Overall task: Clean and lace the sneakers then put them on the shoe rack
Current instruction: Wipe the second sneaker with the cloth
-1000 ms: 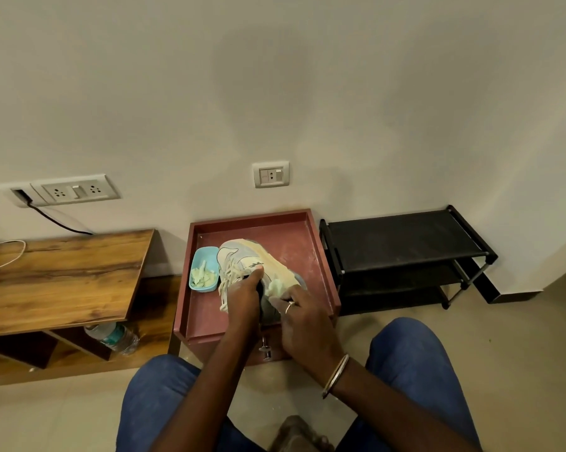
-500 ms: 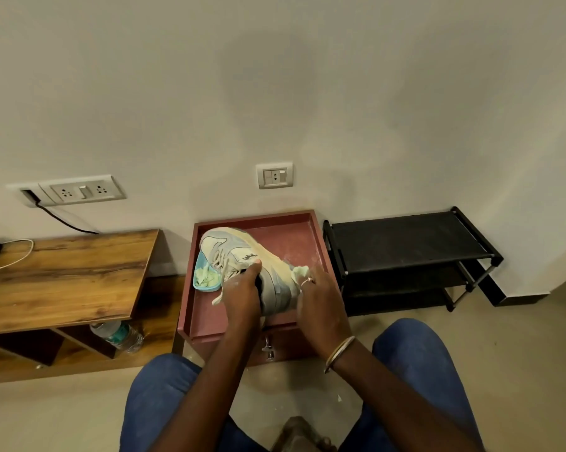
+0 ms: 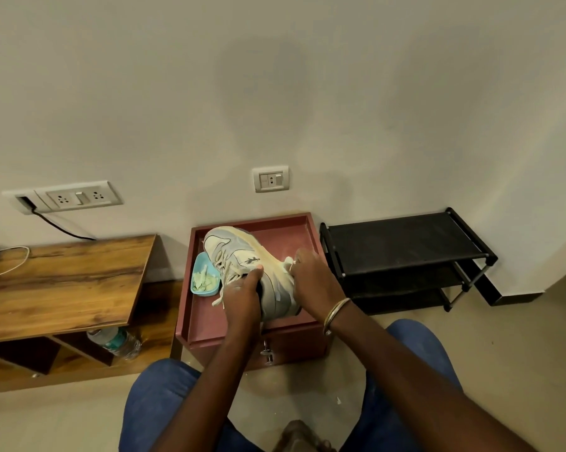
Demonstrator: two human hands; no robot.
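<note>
Over the maroon tray (image 3: 186,288), 1 sneaker (image 3: 239,256) sits tilted, left hand (image 3: 242,296) gripping its collar, right hand (image 3: 314,282) pinching a pale wipe (image 3: 288,263) against its sole edge: cleaning judged under way, lacing and placement on the black shoe rack (image 3: 402,246) at 3 o'clock outstanding.

Maroon, rimmed surface (image 3: 210,321) against the wall; at its left, a blue dish (image 3: 197,267) of pale scraps, perhaps wipes.

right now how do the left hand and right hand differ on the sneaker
The left hand grips the sneaker at its opening; the right hand pinches a pale wipe against its sole side. The right wrist wears a bangle; the left is bare. Both are on it.
</note>
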